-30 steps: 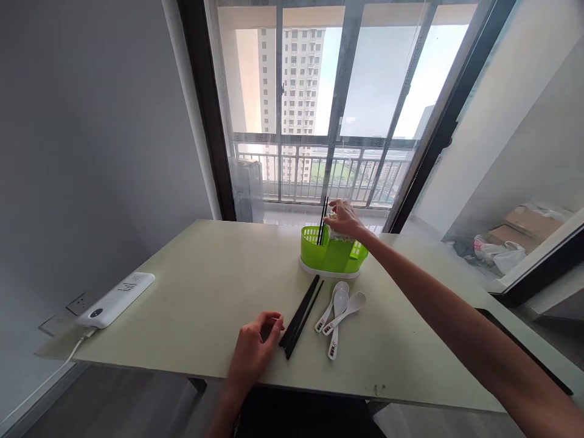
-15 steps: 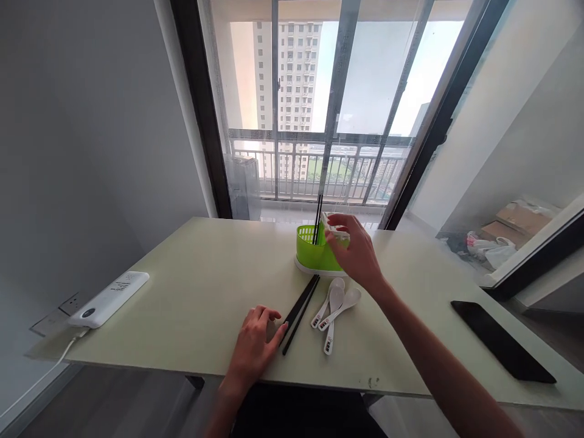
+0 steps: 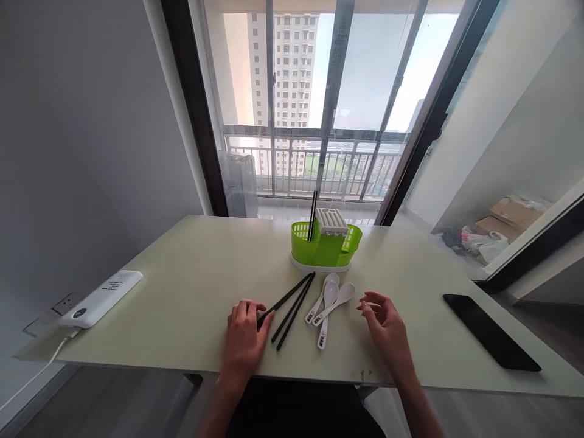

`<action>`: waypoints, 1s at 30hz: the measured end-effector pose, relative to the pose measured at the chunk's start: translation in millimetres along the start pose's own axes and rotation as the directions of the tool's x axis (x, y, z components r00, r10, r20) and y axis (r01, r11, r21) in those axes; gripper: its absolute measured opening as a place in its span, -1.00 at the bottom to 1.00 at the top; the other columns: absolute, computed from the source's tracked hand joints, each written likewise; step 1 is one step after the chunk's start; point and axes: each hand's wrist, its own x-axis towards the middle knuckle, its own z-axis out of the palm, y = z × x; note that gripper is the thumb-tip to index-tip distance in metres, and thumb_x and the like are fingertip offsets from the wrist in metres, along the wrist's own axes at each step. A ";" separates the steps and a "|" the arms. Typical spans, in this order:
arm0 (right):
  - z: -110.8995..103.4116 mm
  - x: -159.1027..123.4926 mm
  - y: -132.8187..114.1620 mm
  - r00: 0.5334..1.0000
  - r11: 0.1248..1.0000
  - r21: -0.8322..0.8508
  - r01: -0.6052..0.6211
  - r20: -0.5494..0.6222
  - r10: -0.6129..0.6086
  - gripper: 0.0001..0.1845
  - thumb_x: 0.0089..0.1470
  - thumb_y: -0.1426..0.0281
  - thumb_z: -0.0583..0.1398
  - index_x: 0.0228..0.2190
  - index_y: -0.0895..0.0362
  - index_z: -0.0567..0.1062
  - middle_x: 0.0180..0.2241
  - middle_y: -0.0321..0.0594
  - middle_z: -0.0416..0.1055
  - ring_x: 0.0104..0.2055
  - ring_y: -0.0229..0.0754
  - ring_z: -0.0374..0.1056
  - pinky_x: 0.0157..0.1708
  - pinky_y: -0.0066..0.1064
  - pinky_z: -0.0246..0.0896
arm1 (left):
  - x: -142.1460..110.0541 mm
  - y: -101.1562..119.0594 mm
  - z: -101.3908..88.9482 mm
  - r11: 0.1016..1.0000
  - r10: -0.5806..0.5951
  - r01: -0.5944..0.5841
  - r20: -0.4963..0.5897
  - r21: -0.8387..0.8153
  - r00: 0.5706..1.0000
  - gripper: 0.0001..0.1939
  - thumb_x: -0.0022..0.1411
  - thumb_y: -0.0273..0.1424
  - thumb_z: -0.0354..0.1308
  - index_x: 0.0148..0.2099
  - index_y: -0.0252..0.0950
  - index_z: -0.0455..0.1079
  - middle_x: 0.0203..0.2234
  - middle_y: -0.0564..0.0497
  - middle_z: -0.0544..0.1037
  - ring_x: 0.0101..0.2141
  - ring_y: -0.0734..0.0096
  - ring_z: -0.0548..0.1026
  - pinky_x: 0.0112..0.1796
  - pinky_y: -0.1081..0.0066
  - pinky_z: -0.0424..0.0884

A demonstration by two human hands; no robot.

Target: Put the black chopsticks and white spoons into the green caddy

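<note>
My left hand (image 3: pixel 244 334) rests on the table with thumb and fingers closed on the near end of a black chopstick (image 3: pixel 287 293); whether a second lies with it I cannot tell. Beside it more black chopsticks (image 3: pixel 293 313) lie on the tabletop, far ends close together. To their right, white spoons (image 3: pixel 329 293) with printed handles overlap in a loose pile. My right hand (image 3: pixel 385 325) hovers just right of the spoons, fingers loosely bent and holding nothing visible. Behind them stands a green utensil holder (image 3: pixel 326 250) with a white slotted top; two black chopsticks (image 3: pixel 312 216) stand upright in its left basket.
A white power strip (image 3: pixel 103 298) with a cable lies at the table's left edge. At the right is a flat black object (image 3: pixel 490 331). The pale table (image 3: pixel 196 261) faces a glass door, with cardboard boxes (image 3: pixel 515 218) beyond at the right.
My right hand has drawn back from the holder to beside the spoons. My left hand has shifted left and closed on a chopstick, parting it from the others.
</note>
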 end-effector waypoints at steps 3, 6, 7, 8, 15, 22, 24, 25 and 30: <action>0.3 -4.3 10.0 0.999 0.999 -0.015 -0.041 0.006 0.042 -0.53 0.10 0.05 0.23 -0.07 0.10 0.45 -0.13 -0.09 0.57 -0.13 -0.05 0.53 -0.11 -0.24 0.41 | -0.1 1.0 1.7 0.997 -0.012 0.015 -0.043 0.079 0.999 -0.64 0.42 -0.12 -0.02 -0.15 -0.29 0.42 -0.20 -0.15 0.49 -0.15 0.05 0.42 -0.09 0.06 0.38; 1.1 -8.3 10.3 0.999 0.999 -0.032 -0.039 0.025 0.040 -0.54 0.12 0.06 0.21 -0.06 0.10 0.45 -0.16 -0.11 0.58 -0.14 -0.06 0.53 -0.12 -0.27 0.39 | -0.1 -0.4 5.4 0.994 0.001 0.006 -0.065 0.110 0.998 -0.56 0.46 -0.09 -0.14 -0.17 -0.31 0.40 -0.20 -0.18 0.48 -0.17 0.05 0.41 -0.11 0.07 0.38; 1.3 -9.1 9.2 0.999 0.999 -0.038 -0.035 0.034 0.036 -0.54 0.13 0.06 0.20 -0.06 0.10 0.45 -0.17 -0.11 0.58 -0.14 -0.06 0.53 -0.12 -0.26 0.39 | 0.1 -1.3 6.9 0.994 0.005 0.003 -0.071 0.111 0.997 -0.54 0.47 -0.09 -0.18 -0.18 -0.31 0.39 -0.20 -0.18 0.48 -0.17 0.05 0.41 -0.11 0.07 0.37; 1.5 -9.7 8.0 0.999 0.999 -0.044 -0.028 0.043 0.030 -0.54 0.13 0.05 0.20 -0.06 0.10 0.45 -0.18 -0.11 0.58 -0.15 -0.05 0.53 -0.13 -0.25 0.40 | 0.4 -2.2 8.4 0.994 0.011 -0.002 -0.077 0.111 0.997 -0.52 0.48 -0.09 -0.21 -0.18 -0.30 0.39 -0.19 -0.19 0.48 -0.17 0.05 0.41 -0.12 0.07 0.37; 1.6 -12.5 4.6 0.998 0.998 -0.056 0.020 0.063 -0.016 -0.60 0.19 0.06 0.17 -0.08 0.06 0.44 -0.22 -0.13 0.57 -0.18 0.01 0.54 -0.14 -0.16 0.42 | 1.3 -0.5 7.2 0.997 -0.023 0.029 -0.084 0.066 0.996 -0.59 0.47 -0.13 -0.22 -0.23 -0.23 0.34 -0.27 -0.18 0.53 -0.22 0.03 0.46 -0.12 0.04 0.38; 21.9 -21.2 -30.0 0.971 0.992 0.101 0.070 0.222 -0.091 -0.61 0.22 0.06 0.19 -0.07 0.06 0.44 -0.32 -0.20 0.49 -0.29 -0.09 0.48 -0.30 -0.29 0.38 | -4.5 18.1 -20.9 0.951 -0.100 0.131 0.124 -0.281 0.987 -0.60 0.48 -0.08 -0.26 -0.21 -0.18 0.27 -0.47 0.04 0.45 -0.42 0.28 0.44 -0.32 0.32 0.39; 36.0 -19.3 -49.9 0.918 0.971 0.235 0.031 0.378 -0.121 -0.54 0.22 0.05 0.20 0.03 0.06 0.40 -0.29 -0.23 0.44 -0.33 -0.16 0.43 -0.40 -0.36 0.34 | -5.4 21.3 -26.2 0.919 -0.071 0.133 0.176 -0.372 0.982 -0.59 0.48 -0.05 -0.28 -0.23 -0.16 0.22 -0.49 0.08 0.37 -0.43 0.33 0.41 -0.31 0.37 0.38; 43.8 -17.1 -60.4 0.886 0.955 0.297 0.001 0.442 -0.139 -0.48 0.21 0.05 0.22 0.08 0.05 0.37 -0.27 -0.24 0.40 -0.36 -0.20 0.39 -0.45 -0.39 0.31 | -5.7 21.8 -27.4 0.906 -0.052 0.128 0.193 -0.404 0.980 -0.59 0.48 -0.03 -0.28 -0.24 -0.16 0.21 -0.48 0.09 0.35 -0.42 0.34 0.41 -0.29 0.38 0.38; 76.6 0.8 -108.9 0.809 0.916 0.402 -0.001 0.538 -0.235 -0.52 0.21 -0.02 0.19 -0.06 0.10 0.42 -0.48 -0.42 0.18 -0.57 -0.34 0.10 -0.61 -0.48 0.08 | -5.6 17.0 -25.2 0.875 0.002 0.111 0.232 -0.472 0.973 -0.60 0.48 -0.02 -0.25 -0.17 -0.17 0.23 -0.50 0.12 0.31 -0.43 0.36 0.38 -0.30 0.40 0.35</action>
